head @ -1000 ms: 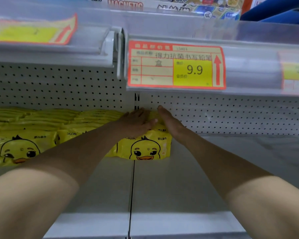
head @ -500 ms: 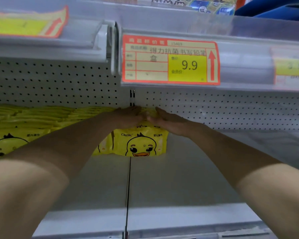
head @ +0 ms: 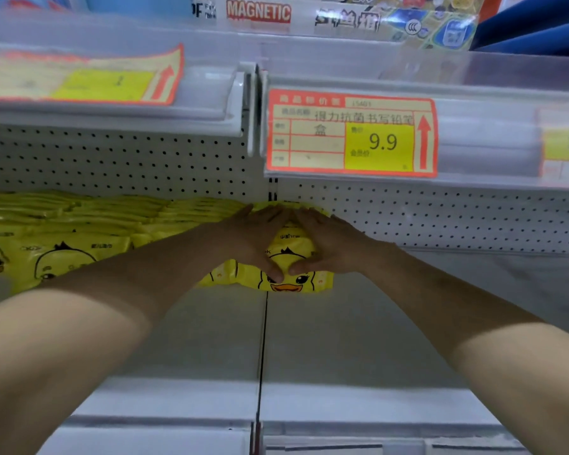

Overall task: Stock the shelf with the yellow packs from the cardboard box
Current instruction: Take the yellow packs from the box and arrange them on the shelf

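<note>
A grey metal shelf point(head: 342, 339) runs left to right, backed at the far side by a white pegboard point(head: 440, 218) and roofed by an upper shelf point(head: 473, 93) whose clear rail carries an orange price label point(head: 350, 134) reading 9.9. A row of yellow packs point(head: 79, 231) with duck faces fills the far left of the shelf. The last yellow pack point(head: 289, 280) sits at the right end of that row, against the pegboard and straddling the dark seam point(head: 263, 339) between two shelf sections. The left hand point(head: 253, 234) and right hand point(head: 326, 241) lie side by side on top of it, fingers straight and released, pressing rather than clutching. Half a second ago the thumbs lay up beside the fingers and the duck face showed whole; now both thumbs reach down over the front of the pack, their tips close together above the beak. To the right of the pack the shelf floor is bare all the way along, and it is bare too on the near side, out to the front lip point(head: 375, 418). Headroom under the upper shelf is low.
</note>
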The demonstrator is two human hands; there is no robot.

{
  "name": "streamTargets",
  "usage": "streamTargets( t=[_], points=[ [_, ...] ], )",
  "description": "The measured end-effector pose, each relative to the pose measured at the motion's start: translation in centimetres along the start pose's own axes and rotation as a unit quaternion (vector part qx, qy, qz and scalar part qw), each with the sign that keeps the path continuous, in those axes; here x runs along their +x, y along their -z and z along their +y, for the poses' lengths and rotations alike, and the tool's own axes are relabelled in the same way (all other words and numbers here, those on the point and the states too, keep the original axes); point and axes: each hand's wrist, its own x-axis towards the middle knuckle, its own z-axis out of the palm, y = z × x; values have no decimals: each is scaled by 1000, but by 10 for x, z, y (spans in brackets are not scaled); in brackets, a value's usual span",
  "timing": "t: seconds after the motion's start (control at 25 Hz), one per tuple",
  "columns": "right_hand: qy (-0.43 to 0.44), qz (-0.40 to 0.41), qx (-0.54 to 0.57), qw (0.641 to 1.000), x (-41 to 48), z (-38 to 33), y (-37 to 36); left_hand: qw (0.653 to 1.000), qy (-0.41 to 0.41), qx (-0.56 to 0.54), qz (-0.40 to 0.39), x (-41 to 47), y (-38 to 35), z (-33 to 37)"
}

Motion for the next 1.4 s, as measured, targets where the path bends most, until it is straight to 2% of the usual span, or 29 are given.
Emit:
streamTargets(
  t=[0.08,0.16,0.28,0.4,0.52,0.68,0.88,1.16,1.4],
  points=[
    [29,47,90,994,-13,1,2,999,3,-31,22,-7,-2,-1],
    [35,133,240,961,-30,5,1,989,2,-121,84,-19,-3,2],
    [-48,257,361,895,-50,15,-16,933,24,-273,234,-40,-14,12],
    [-86,269,398,873,-62,19,-37,901,45,-258,346,-54,-37,17],
    [-83,249,424,867,-65,14,-45,889,56,-208,404,-59,-47,14],
    [-65,253,448,855,-67,5,-41,884,59,-148,440,-61,-47,16],
    [-33,236,433,869,-65,2,-43,884,60,-152,437,-67,-49,19],
    [-33,234,492,838,-57,0,-51,873,113,-194,433,-66,-52,21],
    [-44,230,523,819,-57,1,-52,881,101,-198,418,-62,-50,18]
  ],
)
